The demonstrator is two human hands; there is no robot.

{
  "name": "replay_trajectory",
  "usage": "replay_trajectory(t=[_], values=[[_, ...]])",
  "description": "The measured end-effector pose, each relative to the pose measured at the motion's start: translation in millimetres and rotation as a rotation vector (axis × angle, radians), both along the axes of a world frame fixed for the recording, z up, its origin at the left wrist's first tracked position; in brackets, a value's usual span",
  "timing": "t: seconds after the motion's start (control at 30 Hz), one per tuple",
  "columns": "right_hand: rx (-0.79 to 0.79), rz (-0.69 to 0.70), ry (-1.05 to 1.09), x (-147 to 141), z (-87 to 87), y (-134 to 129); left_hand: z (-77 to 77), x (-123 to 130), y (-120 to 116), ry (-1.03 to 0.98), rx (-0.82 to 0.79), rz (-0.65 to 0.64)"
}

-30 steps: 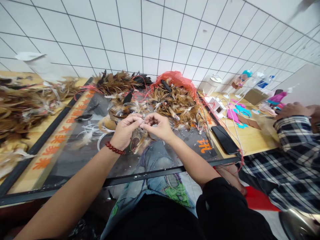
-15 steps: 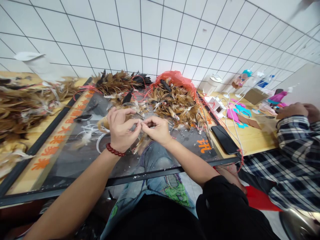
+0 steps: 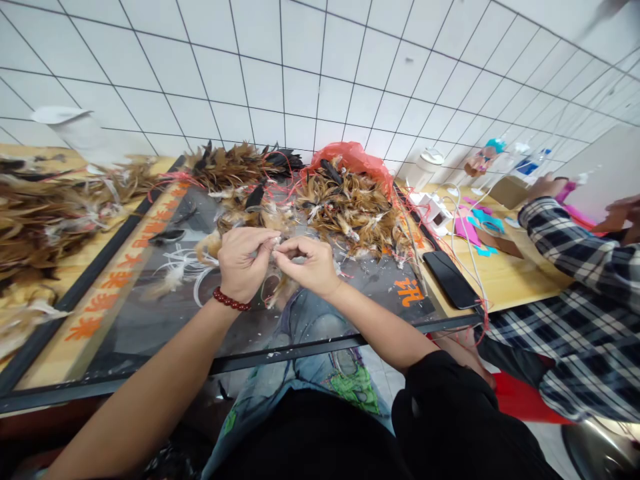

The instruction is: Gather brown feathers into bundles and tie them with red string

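My left hand (image 3: 246, 261), with a dark red bead bracelet (image 3: 230, 299) on its wrist, is closed in a pinch. My right hand (image 3: 309, 263) pinches close beside it, the fingertips almost meeting. A tiny whitish bit shows between them, too small to name. Under the fingers, a tan fluffy feather (image 3: 284, 288) and a thin reddish string show over the dark glass panel (image 3: 165, 313); whether they hang from my fingers I cannot tell. Just beyond, loose brown feathers (image 3: 235, 217) lie on the panel. White thin strips (image 3: 187, 263) are left of my left hand.
Brown feather heaps lie at left (image 3: 40, 220) and right (image 3: 350, 213), the latter by a red plastic bag (image 3: 355, 159). At right are a black phone (image 3: 451, 279), a white power adapter (image 3: 435, 210), cables and coloured pieces (image 3: 467, 230). A co-worker's checkered sleeve (image 3: 555, 227) reaches over the table.
My hands stay together; the fingertips have shifted slightly left and the left fingers have folded flatter over the pinch. The co-worker's arms have reached further out and spread apart.
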State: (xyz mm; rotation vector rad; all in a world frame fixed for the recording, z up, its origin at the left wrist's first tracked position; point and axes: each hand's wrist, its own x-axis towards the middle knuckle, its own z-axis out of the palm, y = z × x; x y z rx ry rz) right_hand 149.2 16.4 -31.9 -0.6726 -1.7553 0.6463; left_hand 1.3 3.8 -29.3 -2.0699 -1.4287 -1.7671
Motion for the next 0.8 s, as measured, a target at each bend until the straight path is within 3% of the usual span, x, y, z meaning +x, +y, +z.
replay_trajectory(t=[0.1,0.23,0.33,0.53,0.67,0.8], values=[[-0.077,0.107,0.026,1,3.0,-2,-2.0,-2,-1,0.001,0.012,-0.001],[-0.312,0.216,0.207,-1,-1.2,2,-4.2,-1,-1,0.012,0.034,0.009],[-0.366,0.284,0.241,-3,-5.0,6,-5.4,-1,0,0.024,0.078,0.008],[-0.461,0.257,0.247,1,-3.9,11,-6.4,1,0,-0.031,0.023,-0.048],[-0.571,0.3,0.331,3,-5.0,18,-7.4,4,-2,-0.184,-0.094,-0.098],[-0.541,0.201,0.305,4,-10.5,25,-6.7,5,-2,-0.301,-0.191,-0.053]])
